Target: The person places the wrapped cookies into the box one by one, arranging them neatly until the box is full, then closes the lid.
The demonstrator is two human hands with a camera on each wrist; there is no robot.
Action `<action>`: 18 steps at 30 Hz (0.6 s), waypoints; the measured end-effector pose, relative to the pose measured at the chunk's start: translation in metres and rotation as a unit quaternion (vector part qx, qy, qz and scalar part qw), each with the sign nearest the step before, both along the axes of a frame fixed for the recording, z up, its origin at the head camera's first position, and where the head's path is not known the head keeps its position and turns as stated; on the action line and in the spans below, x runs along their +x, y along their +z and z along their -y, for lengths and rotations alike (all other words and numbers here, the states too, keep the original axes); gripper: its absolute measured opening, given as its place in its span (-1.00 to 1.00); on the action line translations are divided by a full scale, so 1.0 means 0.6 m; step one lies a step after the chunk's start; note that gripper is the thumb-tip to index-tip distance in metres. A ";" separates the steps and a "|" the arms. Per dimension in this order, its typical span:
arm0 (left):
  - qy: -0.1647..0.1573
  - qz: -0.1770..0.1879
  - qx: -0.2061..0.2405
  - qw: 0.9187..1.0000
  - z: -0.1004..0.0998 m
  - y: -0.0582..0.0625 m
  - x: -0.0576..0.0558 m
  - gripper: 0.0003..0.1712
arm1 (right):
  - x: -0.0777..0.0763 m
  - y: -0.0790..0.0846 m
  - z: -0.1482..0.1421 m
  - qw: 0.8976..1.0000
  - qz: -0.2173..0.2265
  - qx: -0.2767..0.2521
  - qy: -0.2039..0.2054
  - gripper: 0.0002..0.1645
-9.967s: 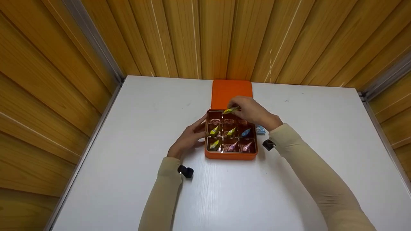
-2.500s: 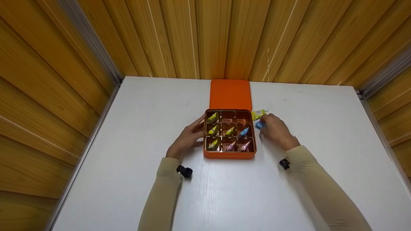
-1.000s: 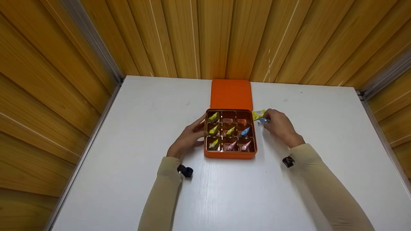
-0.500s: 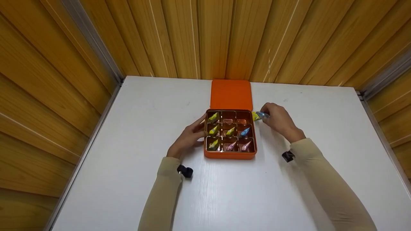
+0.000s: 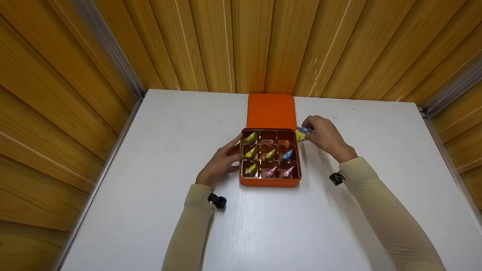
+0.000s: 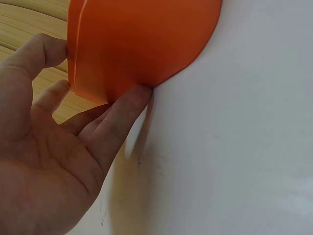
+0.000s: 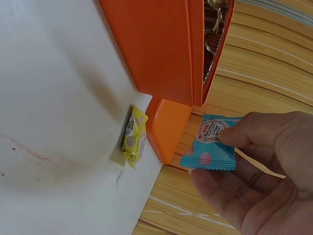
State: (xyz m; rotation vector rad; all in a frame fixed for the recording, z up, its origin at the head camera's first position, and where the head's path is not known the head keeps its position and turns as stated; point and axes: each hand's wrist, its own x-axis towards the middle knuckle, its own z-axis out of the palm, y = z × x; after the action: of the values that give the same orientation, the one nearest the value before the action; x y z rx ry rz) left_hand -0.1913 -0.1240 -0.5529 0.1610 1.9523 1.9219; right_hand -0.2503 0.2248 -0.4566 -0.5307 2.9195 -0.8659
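An orange box (image 5: 270, 183) with a brown divided tray lies in front of me. Its filled compartments hold yellow packets (image 5: 250, 152), a blue packet (image 5: 288, 154) and pink packets (image 5: 289, 171); the back middle and back right ones are bare. My left hand (image 5: 221, 162) rests against the box's left side, fingertips on the wall (image 6: 132, 49) and thumb at the rim. My right hand (image 5: 327, 137) pinches a blue wrapped candy (image 7: 209, 144) between thumb and fingers, just right of the box's back corner. Below it, a yellow wrapped candy (image 7: 135, 137) lies on the table.
The orange lid (image 5: 271, 111) lies flat behind the box, close to it. The white table (image 5: 180, 131) runs back to a wood-patterned wall (image 5: 211, 45), with more such panels on both sides.
Since ten seconds ago, a yellow candy has come into the back left compartment. My right hand has picked up the blue candy and moved it up and leftward. My left hand stays put.
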 end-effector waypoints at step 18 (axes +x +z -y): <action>0.003 0.010 0.000 1.000 -0.001 0.004 -0.001 -0.07 | -0.013 0.019 0.037 0.995 0.008 0.025 0.092 -0.76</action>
State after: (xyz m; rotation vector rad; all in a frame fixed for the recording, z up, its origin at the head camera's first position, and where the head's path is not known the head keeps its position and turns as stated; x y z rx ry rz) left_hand -0.1917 -0.1236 -0.5504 0.1367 1.9423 1.9201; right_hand -0.2578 0.2025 -0.4449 -0.7700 2.8123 -0.7681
